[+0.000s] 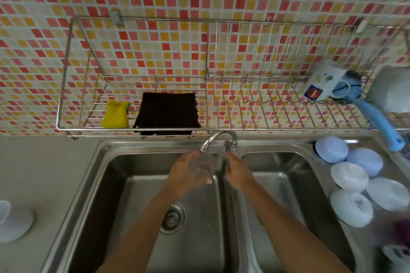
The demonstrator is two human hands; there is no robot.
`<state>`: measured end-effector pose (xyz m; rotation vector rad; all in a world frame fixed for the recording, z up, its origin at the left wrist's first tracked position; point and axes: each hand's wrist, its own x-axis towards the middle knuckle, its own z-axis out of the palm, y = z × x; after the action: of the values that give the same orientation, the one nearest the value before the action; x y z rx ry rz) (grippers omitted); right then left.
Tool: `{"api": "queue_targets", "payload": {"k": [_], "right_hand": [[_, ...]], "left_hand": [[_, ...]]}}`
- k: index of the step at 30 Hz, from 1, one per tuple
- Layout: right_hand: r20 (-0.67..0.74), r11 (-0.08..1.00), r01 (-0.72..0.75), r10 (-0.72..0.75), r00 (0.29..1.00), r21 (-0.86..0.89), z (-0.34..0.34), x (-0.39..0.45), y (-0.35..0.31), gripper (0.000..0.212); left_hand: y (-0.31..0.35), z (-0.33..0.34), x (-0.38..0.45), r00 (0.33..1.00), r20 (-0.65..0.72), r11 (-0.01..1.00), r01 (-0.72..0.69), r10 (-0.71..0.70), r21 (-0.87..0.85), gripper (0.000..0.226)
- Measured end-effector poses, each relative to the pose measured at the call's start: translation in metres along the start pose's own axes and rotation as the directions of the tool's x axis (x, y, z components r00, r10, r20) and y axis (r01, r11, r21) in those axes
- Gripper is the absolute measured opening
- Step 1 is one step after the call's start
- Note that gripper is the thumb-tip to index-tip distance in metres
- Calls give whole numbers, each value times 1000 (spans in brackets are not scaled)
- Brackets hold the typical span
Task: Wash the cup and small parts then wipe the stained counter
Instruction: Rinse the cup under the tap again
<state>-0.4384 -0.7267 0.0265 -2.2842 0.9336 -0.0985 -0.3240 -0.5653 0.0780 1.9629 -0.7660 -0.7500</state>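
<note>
Left hand (185,173) has its grip wrapped around a clear glass cup (202,167), fingers curled on its side, thumb near the base, holding it tilted right under the spout of the curved faucet (218,141). Right hand (238,172) reaches up to the faucet's base by the divider of the steel double sink (142,184); its fingertips sit at the handle there, but whether that grip is closed on it cannot be told. The cup hangs above the left basin, with the drain strainer (172,218) below it. Over on the right drainboard, five pale round lids or small parts (351,176) lie clustered, some touching. Up on the wall, a wire rack (255,104) carries a yellow sponge (115,115), a dark cloth (167,113) draped over its front edge, a white printed mug (326,83) on its side, and a blue-handled brush (381,121). The grey table (44,162) stretches left of the sink.
</note>
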Motion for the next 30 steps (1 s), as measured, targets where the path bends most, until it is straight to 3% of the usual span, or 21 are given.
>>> {"api": "queue_targets", "payload": {"k": [5, 9, 11, 15, 21, 26, 30], "right_hand": [[120, 958, 148, -122, 985, -245, 12, 8, 4, 65], [107, 937, 185, -160, 981, -297, 16, 11, 7, 67], [106, 934, 195, -170, 980, -299, 17, 13, 11, 67], [57, 942, 195, -187, 981, -272, 17, 15, 13, 63], [19, 965, 166, -166, 986, -205, 17, 17, 12, 58], [-3, 963, 184, -188, 982, -197, 19, 19, 15, 57], [-19, 961, 185, -193, 981, -208, 20, 21, 16, 60]], "left_hand": [[-3, 4, 0, 996, -89, 999, 9, -14, -48, 89], [-4, 5, -2, 989, -145, 1000, -7, 4, -26, 87], [-6, 4, -1, 983, -183, 1000, -24, 28, 20, 87], [-3, 6, -6, 994, -97, 993, -45, 56, 112, 83], [0, 3, -1, 975, -224, 1000, -3, 7, 20, 65], [-6, 10, -3, 997, -53, 982, -37, 47, 183, 66], [-8, 7, -1, 989, -146, 992, 21, -2, 126, 69]]}}
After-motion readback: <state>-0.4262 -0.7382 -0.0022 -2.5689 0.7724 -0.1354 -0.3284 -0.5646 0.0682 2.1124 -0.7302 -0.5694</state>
